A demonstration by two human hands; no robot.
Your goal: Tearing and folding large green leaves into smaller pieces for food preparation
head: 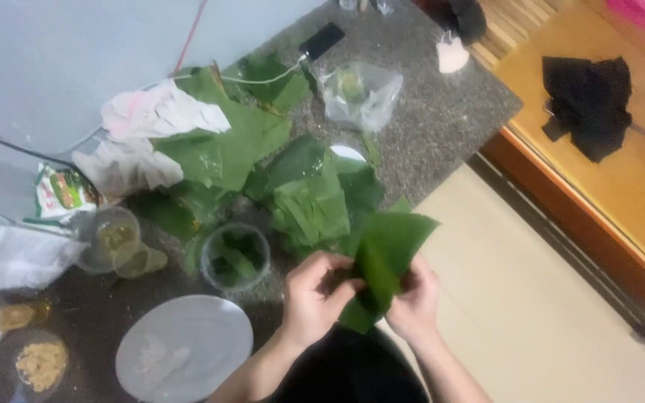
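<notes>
The leaf (386, 257) held between the left hand (313, 298) and the right hand (414, 302) is smooth green plant matter with a faint waxy sheen. The pile of leaves (263, 160) behind it looks the same, glossy where light strikes. The desk (442, 112) is speckled grey stone, matt and grainy. A clear plastic cup (236, 257) and a thin, crinkled clear plastic bag (360, 93) both shine. The round white lid (184, 349) is smooth, dull plastic. Crumpled white paper (160, 110) looks dry and matt. A black cloth (590, 104), soft and matt, lies on polished yellow wood (636, 194). The floor (524, 298) is pale and smooth.
</notes>
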